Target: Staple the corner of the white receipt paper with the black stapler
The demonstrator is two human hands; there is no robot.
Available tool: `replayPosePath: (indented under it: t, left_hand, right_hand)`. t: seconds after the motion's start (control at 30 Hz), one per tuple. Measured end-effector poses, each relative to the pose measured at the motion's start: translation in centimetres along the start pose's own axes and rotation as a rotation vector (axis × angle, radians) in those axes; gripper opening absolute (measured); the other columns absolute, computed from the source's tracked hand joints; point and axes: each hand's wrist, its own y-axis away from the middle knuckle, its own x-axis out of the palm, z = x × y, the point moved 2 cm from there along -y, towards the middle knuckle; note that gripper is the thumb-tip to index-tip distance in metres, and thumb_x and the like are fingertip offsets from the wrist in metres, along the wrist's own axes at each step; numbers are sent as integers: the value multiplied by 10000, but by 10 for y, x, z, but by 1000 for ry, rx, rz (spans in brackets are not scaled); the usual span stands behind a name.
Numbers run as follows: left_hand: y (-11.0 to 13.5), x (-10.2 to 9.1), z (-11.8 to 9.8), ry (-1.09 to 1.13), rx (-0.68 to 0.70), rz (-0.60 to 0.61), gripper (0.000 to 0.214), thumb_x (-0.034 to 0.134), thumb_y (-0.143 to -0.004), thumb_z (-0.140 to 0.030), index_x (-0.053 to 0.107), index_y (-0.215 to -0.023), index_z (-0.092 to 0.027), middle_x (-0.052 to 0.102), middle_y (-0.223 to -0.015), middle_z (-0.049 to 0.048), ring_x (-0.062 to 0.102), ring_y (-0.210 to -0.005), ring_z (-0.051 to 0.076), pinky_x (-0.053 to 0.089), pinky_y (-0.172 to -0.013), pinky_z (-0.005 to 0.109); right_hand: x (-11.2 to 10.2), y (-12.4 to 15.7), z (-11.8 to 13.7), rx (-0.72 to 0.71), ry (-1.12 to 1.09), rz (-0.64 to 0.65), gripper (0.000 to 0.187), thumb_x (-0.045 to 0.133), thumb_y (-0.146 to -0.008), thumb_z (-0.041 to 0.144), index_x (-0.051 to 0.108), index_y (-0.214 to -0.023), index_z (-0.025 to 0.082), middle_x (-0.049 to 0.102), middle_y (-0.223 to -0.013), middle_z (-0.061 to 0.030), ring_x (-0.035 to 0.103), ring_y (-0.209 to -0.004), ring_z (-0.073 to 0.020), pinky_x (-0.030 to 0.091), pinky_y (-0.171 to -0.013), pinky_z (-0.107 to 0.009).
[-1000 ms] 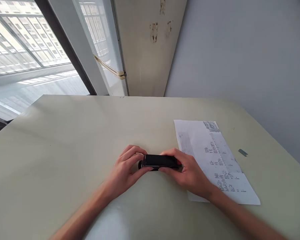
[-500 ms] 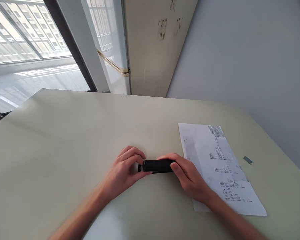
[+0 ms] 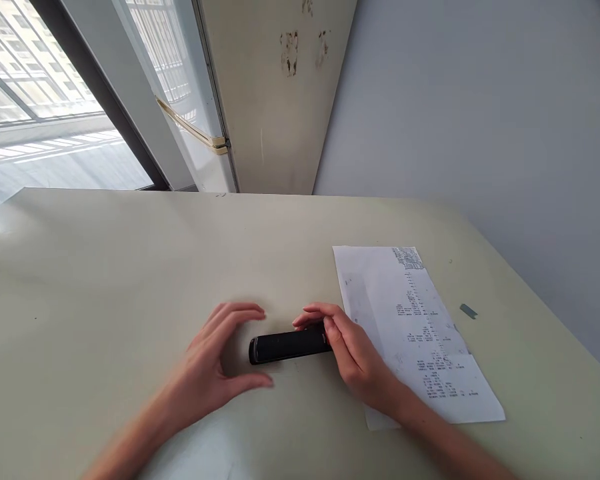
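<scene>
1. A black stapler (image 3: 287, 347) lies flat on the pale table (image 3: 105, 267), lengthwise from left to right.
2. The right hand (image 3: 353, 350) has its fingers wrapped over the stapler's right end.
3. The left hand (image 3: 215, 363) is cupped open just beside the left end, thumb and fingers apart and not touching it.
4. A printed sheet (image 3: 415, 327) lies to the right, under the right wrist.
5. A small grey staple strip (image 3: 469, 311) sits beyond the sheet.
</scene>
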Motion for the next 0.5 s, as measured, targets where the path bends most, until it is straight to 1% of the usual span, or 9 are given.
replayPosePath:
  t: [0.03,0.07,0.1,0.17,0.2,0.27,0.33,0.4,0.5]
  left_hand:
    - [1,-5,1,57,-22,-5,687,848,-820,-563,590,-1408,-319,625,-1431,96,579,-1293,336,482,-1075,436]
    - [1,-11,3,127,-35,-31,759,801,-844,-619,530,-1488,-320,588,-1487,107,546,-1345,354,450,-1124,463]
    - [1,-17,4,202,-46,-76,744,723,-894,-660,506,-1517,-316,565,-1517,112,517,-1385,363,426,-1153,477]
    - [0,-29,9,342,-82,-209,630,562,-989,-679,543,-1490,-297,581,-1500,117,501,-1410,360,420,-1159,478]
    - [-1,-34,11,403,-109,-284,595,527,-1008,-676,578,-1455,-286,609,-1461,118,518,-1393,356,442,-1135,470]
    - [-3,-43,16,489,-189,-434,536,534,-1015,-660,645,-1368,-273,663,-1364,112,574,-1318,335,486,-1067,442]
    - [-4,-48,17,540,-275,-550,490,550,-1018,-646,688,-1288,-261,692,-1279,96,610,-1244,301,502,-1023,413]
    - [-6,-49,17,562,-338,-608,486,542,-1025,-649,704,-1248,-249,698,-1235,84,618,-1215,273,499,-1018,395]
    - [-6,-49,18,575,-377,-616,508,535,-1021,-666,715,-1221,-235,707,-1206,82,620,-1209,262,504,-1014,381]
  right_hand:
    - [0,0,0,-2,9,-3,314,299,-1149,306,537,-1355,314,721,-1260,-29,683,-1156,-178,525,-987,-364]
    - [-1,0,1,-4,17,-6,312,300,-1150,307,536,-1354,312,726,-1248,-29,681,-1156,-180,524,-975,-361]
    - [-1,0,2,-5,24,-12,311,301,-1150,310,538,-1351,310,732,-1233,-29,678,-1155,-183,524,-959,-358]
    - [-2,-1,4,-2,46,-20,312,306,-1149,321,548,-1345,309,745,-1199,-26,678,-1101,-185,524,-911,-348]
    - [-3,-1,5,2,62,-22,313,310,-1148,325,553,-1344,312,751,-1180,-21,678,-1023,-180,524,-875,-342]
    - [-3,-1,6,11,95,-15,318,312,-1146,330,560,-1345,323,760,-1150,-5,628,-824,-163,513,-800,-332]
    - [-3,-1,7,10,118,-11,327,310,-1143,327,565,-1348,332,764,-1134,4,549,-710,-156,494,-750,-327]
    - [-3,-1,7,7,124,-9,337,307,-1141,318,572,-1348,332,765,-1130,1,530,-700,-160,476,-727,-325]
    - [-2,-1,4,3,123,-10,343,314,-1135,305,580,-1350,327,768,-1126,-7,574,-774,-171,468,-740,-327]
